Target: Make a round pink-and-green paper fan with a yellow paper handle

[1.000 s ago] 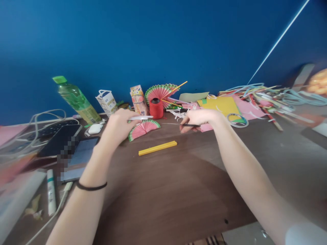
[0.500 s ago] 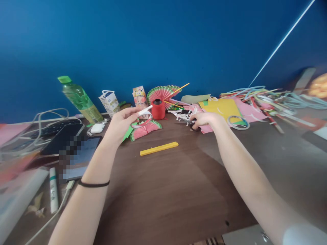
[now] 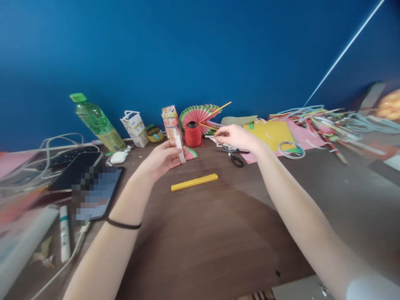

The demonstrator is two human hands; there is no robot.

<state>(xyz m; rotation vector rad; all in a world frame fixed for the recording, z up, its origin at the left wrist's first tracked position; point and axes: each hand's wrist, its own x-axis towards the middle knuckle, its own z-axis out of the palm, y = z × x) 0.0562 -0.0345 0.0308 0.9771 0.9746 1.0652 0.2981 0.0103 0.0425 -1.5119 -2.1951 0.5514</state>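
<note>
Near the middle of the desk my left hand (image 3: 164, 158) is closed around a narrow white roll of tape (image 3: 180, 149), turned nearly edge-on. Behind it part of a pink and green pleated paper fan (image 3: 191, 154) shows. My right hand (image 3: 229, 136) hovers over white paper scraps, fingertips pinched together; what they hold, if anything, I cannot make out. Just below that hand black-handled scissors (image 3: 237, 160) lie on the desk. A folded yellow paper strip (image 3: 194, 182) lies in front of both hands.
A red thread spool (image 3: 193, 135) and a larger pleated fan (image 3: 196, 114) stand by the blue wall. Yellow paper (image 3: 271, 132), another tape roll (image 3: 291, 151) and coloured strips fill the right. At left are a green bottle (image 3: 98, 123), a carton (image 3: 135, 130) and a phone (image 3: 104, 193).
My right hand has let go of the scissors and moved slightly left and up. My left hand has lowered and turned the tape roll from ring view to edge-on.
</note>
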